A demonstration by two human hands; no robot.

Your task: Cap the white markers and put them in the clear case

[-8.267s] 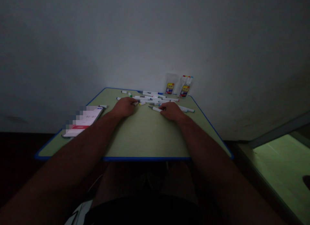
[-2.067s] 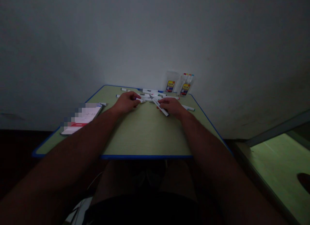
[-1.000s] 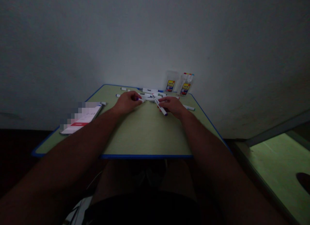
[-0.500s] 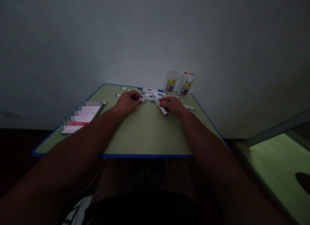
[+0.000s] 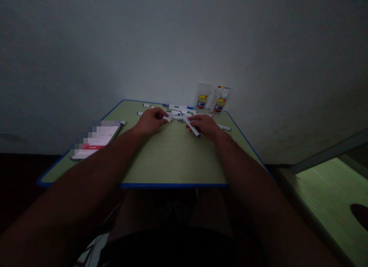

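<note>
My right hand [image 5: 204,125] is closed around a white marker [image 5: 192,128] with a dark purple end, which slants down to the right with its narrow tip pointing up and left. A small white marker cap [image 5: 167,118] with a purple end is pinched between the thumb and fingers of my left hand [image 5: 150,121]. The cap and the marker are apart, both just above the table. Several white markers [image 5: 178,107] lie in a loose pile behind my hands, partly hidden by them.
The green table [image 5: 172,159] has a blue edge and stands against a grey wall. Two clear plastic cases [image 5: 202,95] with yellow labels stand at the back right; the right one holds several markers. A tablet-like device [image 5: 96,140] with a lit screen lies on the left.
Both hands stay nearly in place. The purple end of the cap in my left hand is less visible, and the marker in my right hand has turned very slightly.
</note>
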